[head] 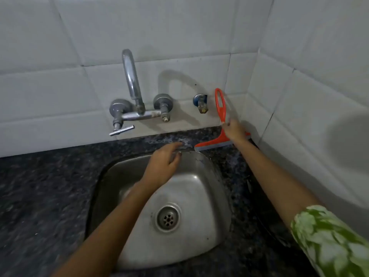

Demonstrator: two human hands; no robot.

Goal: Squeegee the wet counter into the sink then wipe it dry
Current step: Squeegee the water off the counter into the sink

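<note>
An orange squeegee (pixel 220 108) stands on the dark speckled counter (pixel 50 186) behind the sink's far right corner, handle up against the tiled wall, blade down on the stone. My right hand (pixel 234 130) grips it low on the handle, just above the blade. My left hand (pixel 165 162) hovers over the far rim of the steel sink (pixel 199 196), fingers apart and pointing at the blade's left end, holding nothing. A wet patch glints on the counter strip between sink and wall.
A chrome wall tap (pixel 135 108) with a tall spout and lever hangs above the sink's far left. A small brass valve (pixel 201 103) sticks out of the wall beside the squeegee handle. White tiled walls meet in a corner at the right.
</note>
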